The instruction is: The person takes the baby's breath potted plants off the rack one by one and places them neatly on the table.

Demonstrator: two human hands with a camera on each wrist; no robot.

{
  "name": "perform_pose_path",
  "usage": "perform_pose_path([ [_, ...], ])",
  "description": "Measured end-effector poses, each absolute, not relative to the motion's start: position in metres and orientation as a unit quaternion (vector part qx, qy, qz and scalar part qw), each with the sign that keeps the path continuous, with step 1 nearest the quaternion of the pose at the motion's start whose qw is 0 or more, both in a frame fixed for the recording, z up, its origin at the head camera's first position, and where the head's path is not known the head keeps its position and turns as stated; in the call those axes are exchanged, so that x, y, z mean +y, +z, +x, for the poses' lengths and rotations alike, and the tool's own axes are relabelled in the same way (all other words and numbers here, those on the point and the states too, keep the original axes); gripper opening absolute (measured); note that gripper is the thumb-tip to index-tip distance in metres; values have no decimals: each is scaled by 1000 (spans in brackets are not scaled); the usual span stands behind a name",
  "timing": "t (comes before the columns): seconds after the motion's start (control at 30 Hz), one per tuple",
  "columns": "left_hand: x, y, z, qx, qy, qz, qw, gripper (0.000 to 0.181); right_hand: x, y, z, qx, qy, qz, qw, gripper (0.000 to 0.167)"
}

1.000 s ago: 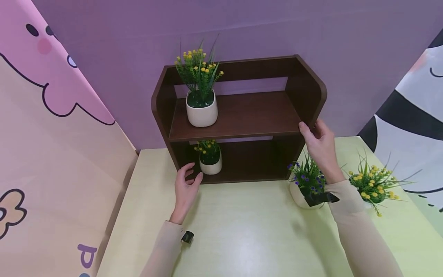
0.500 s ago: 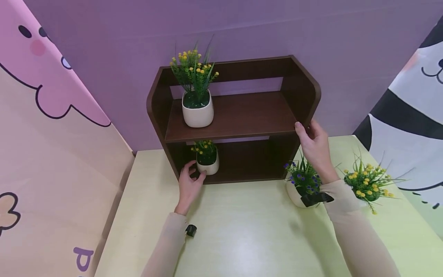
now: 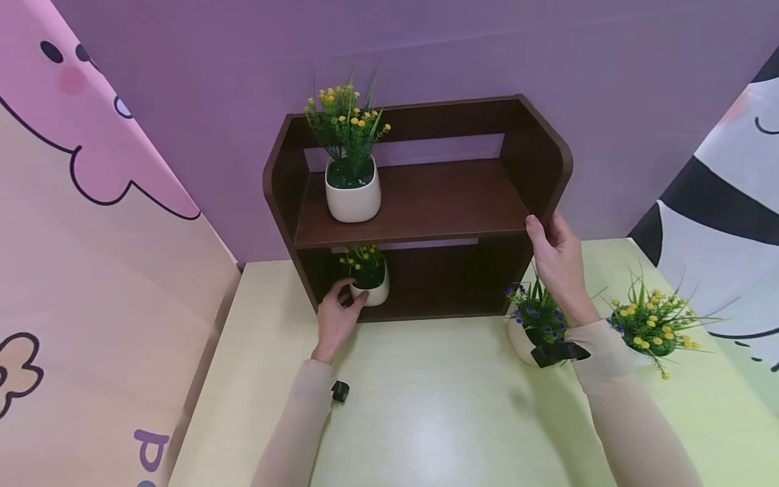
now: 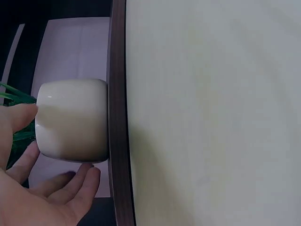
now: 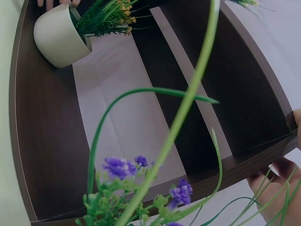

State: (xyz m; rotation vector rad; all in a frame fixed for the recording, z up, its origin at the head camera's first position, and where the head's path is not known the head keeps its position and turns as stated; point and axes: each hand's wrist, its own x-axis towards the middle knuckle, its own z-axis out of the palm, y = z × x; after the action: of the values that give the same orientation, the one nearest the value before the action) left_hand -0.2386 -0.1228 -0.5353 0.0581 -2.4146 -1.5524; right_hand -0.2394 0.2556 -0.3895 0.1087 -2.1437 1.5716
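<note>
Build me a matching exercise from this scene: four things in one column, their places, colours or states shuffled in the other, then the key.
Column one
1. Left grip
2. Shelf unit
3. Purple-flowered plant
4. Right grip

Column two
A. Dark brown
B. Holding the shelf unit's right end
C. On the table, near the shelf unit
D. At a white pot on the lower shelf

Right pairs: 1-D, 2-A, 3-C, 4-B
</note>
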Motion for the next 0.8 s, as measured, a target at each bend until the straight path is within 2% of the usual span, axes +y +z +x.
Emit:
perform_pose_path([
  [0.4, -123, -534, -243, -846, -516, 21, 133, 42, 256, -390, -236, -794, 560, 42, 234, 46],
  [0.8, -120, -535, -244, -845, -510, 12, 162, 33, 258, -390, -234, -795, 558, 38, 235, 45],
])
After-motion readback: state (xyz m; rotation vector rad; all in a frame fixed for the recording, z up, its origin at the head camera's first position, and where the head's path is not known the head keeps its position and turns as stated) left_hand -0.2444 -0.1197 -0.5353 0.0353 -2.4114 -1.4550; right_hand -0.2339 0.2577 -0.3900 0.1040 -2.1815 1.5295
